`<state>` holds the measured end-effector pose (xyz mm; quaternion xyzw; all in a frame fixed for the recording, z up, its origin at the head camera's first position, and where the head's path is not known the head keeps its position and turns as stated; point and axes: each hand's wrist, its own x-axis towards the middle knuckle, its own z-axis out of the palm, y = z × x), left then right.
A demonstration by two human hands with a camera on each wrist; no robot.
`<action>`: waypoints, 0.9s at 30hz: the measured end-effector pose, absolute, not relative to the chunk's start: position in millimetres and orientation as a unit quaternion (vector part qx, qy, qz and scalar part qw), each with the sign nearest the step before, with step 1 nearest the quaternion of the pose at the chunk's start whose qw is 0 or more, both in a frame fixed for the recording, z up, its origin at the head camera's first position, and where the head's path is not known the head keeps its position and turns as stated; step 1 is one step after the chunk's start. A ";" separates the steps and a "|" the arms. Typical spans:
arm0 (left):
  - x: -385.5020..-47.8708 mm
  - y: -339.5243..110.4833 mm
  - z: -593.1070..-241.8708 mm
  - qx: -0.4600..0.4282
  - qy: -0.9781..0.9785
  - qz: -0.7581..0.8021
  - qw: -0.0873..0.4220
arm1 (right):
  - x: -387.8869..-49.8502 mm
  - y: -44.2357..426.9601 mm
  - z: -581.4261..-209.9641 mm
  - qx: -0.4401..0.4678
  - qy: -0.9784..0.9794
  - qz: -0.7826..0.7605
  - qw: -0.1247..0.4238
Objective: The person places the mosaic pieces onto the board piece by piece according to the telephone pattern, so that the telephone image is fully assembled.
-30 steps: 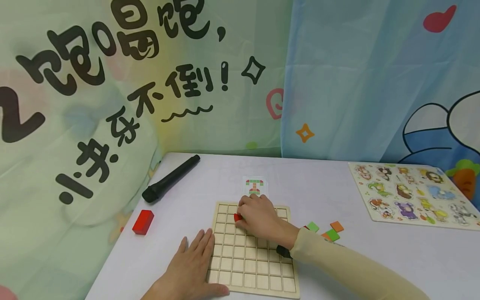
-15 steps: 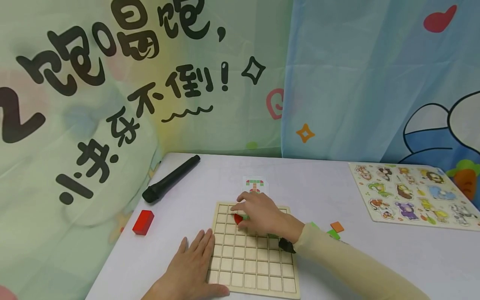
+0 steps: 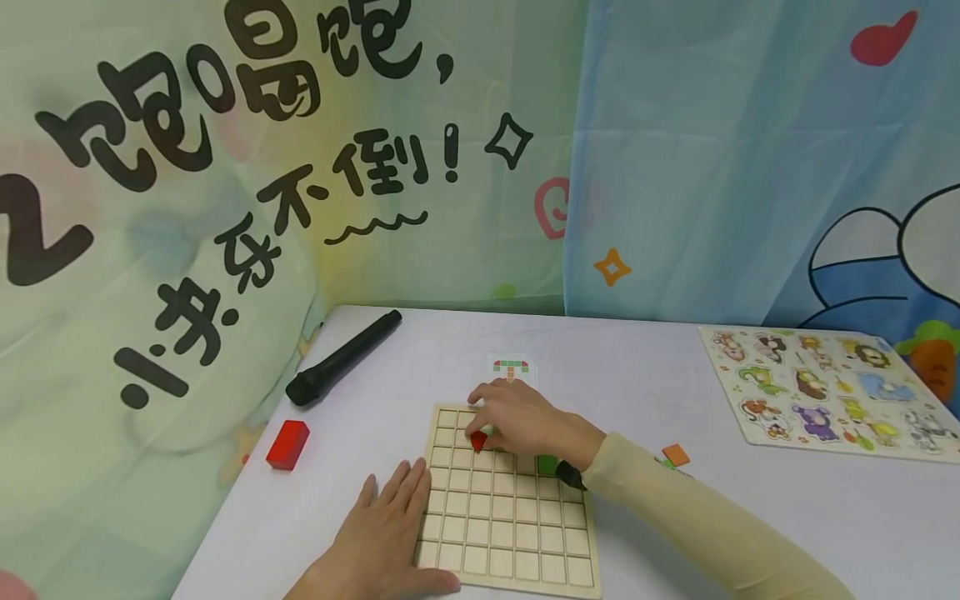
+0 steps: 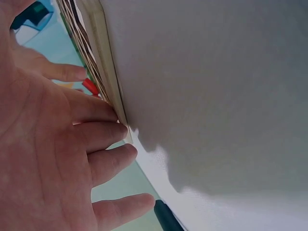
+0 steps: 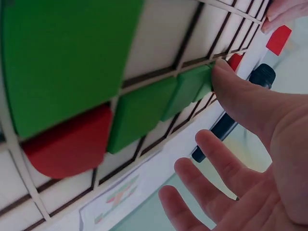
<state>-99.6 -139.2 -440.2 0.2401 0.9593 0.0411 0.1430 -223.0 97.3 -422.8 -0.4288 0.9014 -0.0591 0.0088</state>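
While hands (image 3: 378,533) (image 3: 517,421) are spread at board (image 3: 502,533) | sleeve (image 3: 690,508) apparently overlaps green tile (image 3: 667,463) | microphone (image 3: 343,358) beyond

Text: Chinese only, heavy black print on the left fabric backdrop (image 3: 225,192). Upper line (image 3: 258,87), left edge to upper middle: 饱喝饱 plus comma; the character before it is cut by the frame edge. Lower line (image 3: 292,196), slanting up beneath: looks like 快乐不倒 plus exclamation mark, wavy underline (image 3: 377,222) below. Same fabric: black four-point star (image 3: 509,142), pink heart outline (image 3: 552,208). Right fabric (image 3: 750,167): orange star (image 3: 612,267), red heart (image 3: 885,39) upper right. Card (image 3: 512,368), centre: coloured T-like block figure, lower part covered.
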 end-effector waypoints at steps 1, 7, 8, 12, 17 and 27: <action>-99.9 -139.0 -440.2 0.240 0.959 0.040 0.144 | -222.7 97.5 -422.8 -0.427 0.902 -0.059 0.008; -99.7 -139.2 -439.4 0.240 0.960 0.038 0.142 | -221.7 97.1 -421.9 -0.408 0.910 -0.069 0.013; -99.7 -139.1 -439.4 0.240 0.960 0.039 0.142 | -221.7 97.2 -422.0 -0.404 0.912 -0.072 0.016; -99.4 -138.8 -439.5 0.239 0.959 0.043 0.145 | -222.7 97.0 -422.8 -0.389 0.917 -0.084 0.021; -98.9 -139.0 -439.6 0.240 0.960 0.042 0.142 | -222.9 92.8 -424.1 -0.356 0.927 -0.119 0.024; -98.9 -139.3 -440.7 0.240 0.961 0.038 0.135 | -218.6 81.4 -427.9 -0.306 0.938 -0.159 0.030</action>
